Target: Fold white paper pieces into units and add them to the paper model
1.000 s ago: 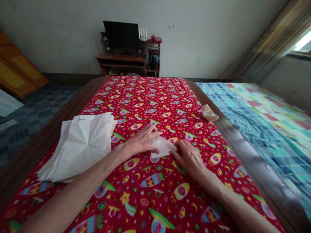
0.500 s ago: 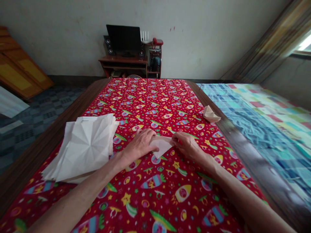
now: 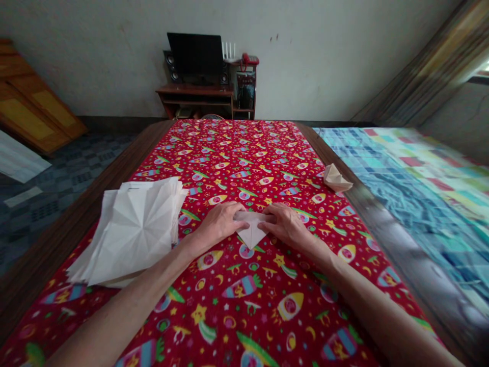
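Observation:
A small folded piece of white paper lies on the red patterned tablecloth, its pointed corner toward me and a crease down its middle. My left hand grips its left corner, thumb on top and fingers curled behind the far edge. On the opposite corner my right hand does the same. The two thumbs nearly meet over the paper. Part of its upper edge is hidden by my fingers. Left of my left forearm sits a stack of creased white paper sheets.
A folded paper piece rests near the table's right edge. To the right is a bed with a checked cover. Beyond the table stands a desk with a monitor. A wooden cabinet is at far left.
The paper has turned so that its point faces me and its far edge lies level. My right hand has moved slightly left and up, bringing both thumbs onto the paper.

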The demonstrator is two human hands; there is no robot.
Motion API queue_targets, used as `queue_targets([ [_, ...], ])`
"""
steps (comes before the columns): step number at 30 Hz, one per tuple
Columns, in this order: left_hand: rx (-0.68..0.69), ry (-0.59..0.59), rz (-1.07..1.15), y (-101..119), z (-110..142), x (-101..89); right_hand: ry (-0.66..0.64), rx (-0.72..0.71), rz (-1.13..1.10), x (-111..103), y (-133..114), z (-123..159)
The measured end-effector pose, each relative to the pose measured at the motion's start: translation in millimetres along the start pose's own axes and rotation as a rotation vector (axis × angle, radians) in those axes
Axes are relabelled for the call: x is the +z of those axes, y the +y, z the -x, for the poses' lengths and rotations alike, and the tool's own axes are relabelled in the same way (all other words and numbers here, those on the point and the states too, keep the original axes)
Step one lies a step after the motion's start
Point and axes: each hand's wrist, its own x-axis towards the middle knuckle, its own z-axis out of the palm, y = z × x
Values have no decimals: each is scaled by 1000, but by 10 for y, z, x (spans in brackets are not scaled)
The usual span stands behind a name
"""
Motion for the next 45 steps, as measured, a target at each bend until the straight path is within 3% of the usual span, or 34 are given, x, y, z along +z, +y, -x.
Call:
queue_targets([
  [9, 4, -8, 99, -79, -19, 6, 121, -55, -145, 88, 53, 72],
  [16, 297, 107, -12, -156, 143, -17, 132, -254, 27, 36, 52, 181],
  [22, 416, 49, -264, -144, 286, -89, 81, -380, 193, -58, 1, 267],
  [32, 382, 1, -429, -59, 533, -133, 39, -400, 274, -45, -7, 350],
  [36, 374, 3, -333, 123, 579, -35, 32, -398, 294, -51, -58, 367],
  [41, 401, -103, -212, 339, 566, 156, -28, -380, 354, -74, -153, 381],
  [45, 401, -116, -216, 350, 568, 228, 48, -369, 376, -13, -225, 478],
])
